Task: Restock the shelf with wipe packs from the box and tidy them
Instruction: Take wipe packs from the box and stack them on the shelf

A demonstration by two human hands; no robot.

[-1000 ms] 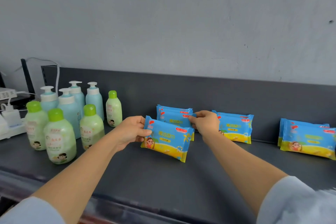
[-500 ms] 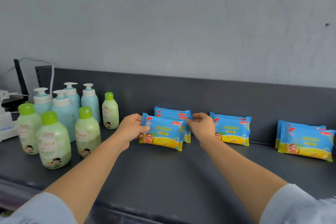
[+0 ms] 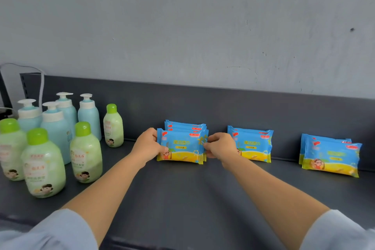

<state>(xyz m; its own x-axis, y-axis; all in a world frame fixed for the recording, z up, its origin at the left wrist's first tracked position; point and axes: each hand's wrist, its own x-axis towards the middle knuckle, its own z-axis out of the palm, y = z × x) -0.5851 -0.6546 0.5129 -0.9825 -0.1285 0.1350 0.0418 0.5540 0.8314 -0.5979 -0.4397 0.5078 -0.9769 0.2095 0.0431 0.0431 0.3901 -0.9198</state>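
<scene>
A blue and yellow wipe pack (image 3: 182, 148) stands upright on the dark shelf (image 3: 182, 199), at the front of a row of like packs (image 3: 185, 126) against the back panel. My left hand (image 3: 147, 145) grips the front pack's left end. My right hand (image 3: 220, 145) pinches its right end. Further right stand a second group of wipe packs (image 3: 252, 144) and a third group (image 3: 330, 156). The box is not in view.
Several green-capped lotion bottles (image 3: 43, 164) and blue pump bottles (image 3: 89, 115) crowd the shelf's left part. A white cable (image 3: 41, 83) hangs at the far left. A grey wall rises behind the shelf's back panel (image 3: 223, 105).
Both hands have carried the front pack back from a tilted spot out on the shelf and stood it upright against the row. The camera has swung slightly left to right.
</scene>
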